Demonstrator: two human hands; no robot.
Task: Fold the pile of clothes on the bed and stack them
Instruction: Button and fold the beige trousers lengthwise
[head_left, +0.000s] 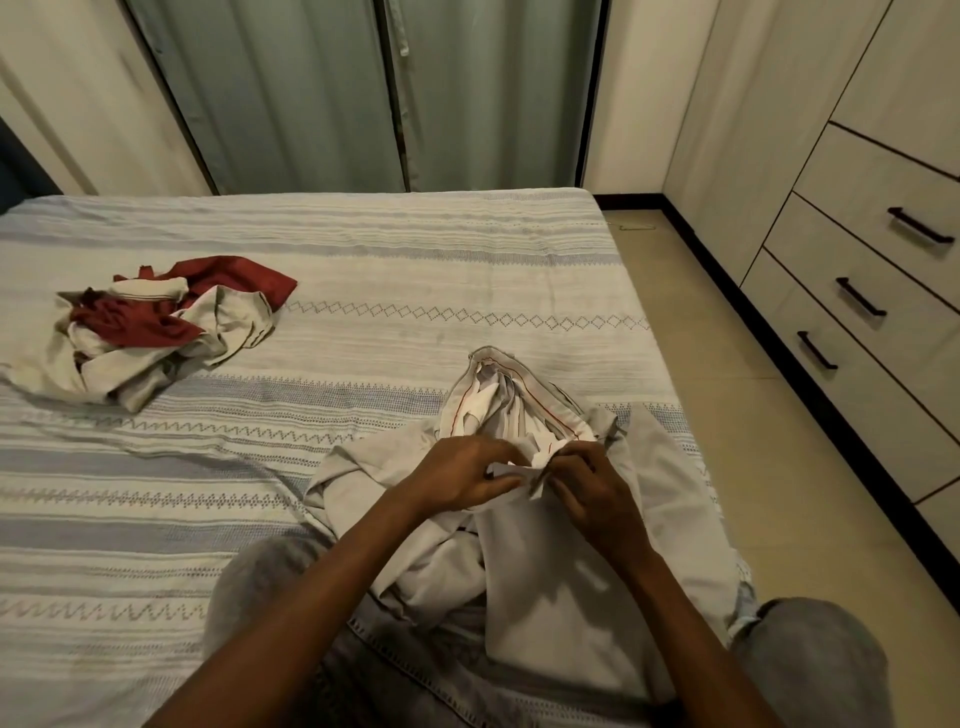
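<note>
The bed (363, 291) is seen across most of the frame, covered w/ a striped blue-and-white spread w/ diamond and zigzag bands. At the top centre, grey-green curtains (322, 93) are hung behind the bed. On the right side of the frame a pale wardrobe (878, 218) w/ three dark drawer handles is placed, and a strip of tiled floor (727, 332) is seen btw. it and the bed.

In the lower centre-right, a light grey garment (571, 571) is spread crumpled on the bed edge and over the person's lap; its waistband w/ a thin red stitch line is turned open toward the centre of the frame. In the left middle of the frame, well apart from it, the unfolded pile of clothes (145, 332) is lying on the bed, made of beige and dark red pieces tangled together.

Both forearms are stretched in from the bottom edge. A white inner part of the garment is pinched by the left hand (457, 475), fingers curled on the cloth. The same white fold is gripped by the right hand (592, 486), fingers closed round it, just beside the left one. No folded stack is visible.
</note>
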